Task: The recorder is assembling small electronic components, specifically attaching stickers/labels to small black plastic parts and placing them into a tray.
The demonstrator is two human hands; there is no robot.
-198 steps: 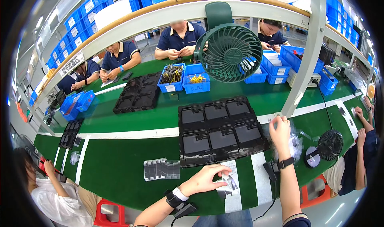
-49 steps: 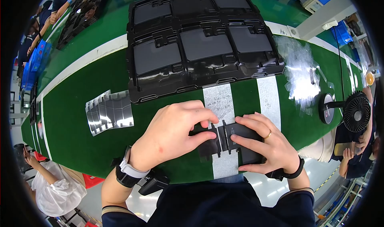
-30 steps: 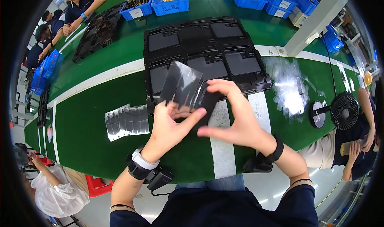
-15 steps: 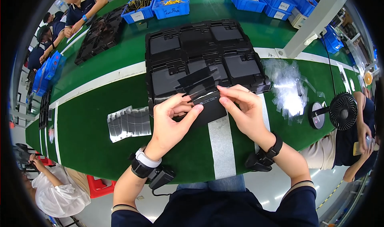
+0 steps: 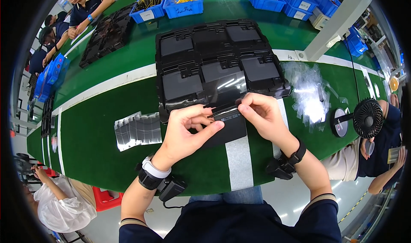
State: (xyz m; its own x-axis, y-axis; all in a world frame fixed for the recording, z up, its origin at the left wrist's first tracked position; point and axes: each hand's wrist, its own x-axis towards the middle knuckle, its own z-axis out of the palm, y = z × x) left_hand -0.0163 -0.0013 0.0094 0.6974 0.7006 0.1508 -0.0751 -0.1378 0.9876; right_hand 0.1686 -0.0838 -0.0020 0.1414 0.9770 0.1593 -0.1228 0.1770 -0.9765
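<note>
A flat black rectangular piece (image 5: 227, 134) with small pale print along its far edge is held low over the green table. My left hand (image 5: 182, 129) is closed on its left side, thumb on top. At the far right corner, my right hand (image 5: 267, 119) pinches thumb and forefinger together where a glossy see-through film (image 5: 231, 84) meets the piece. This film stands out from the far edge, over the black tray (image 5: 160, 84). Dark grey flat pieces (image 5: 182, 84) lie in several of the tray's compartments. Fingers hide the exact grip on the film.
To the left lies a strip of overlapping glossy sheets (image 5: 138, 131). A heap of transparent films (image 5: 310, 99) is at the right, beside a small black fan (image 5: 367, 119) and a grey post (image 5: 334, 29). Blue bins (image 5: 184, 7) line the back. Other people sit around the table.
The film has swung from a tilted, folded position to a flatter one over the tray. The black piece and my right hand shifted slightly right and nearer.
</note>
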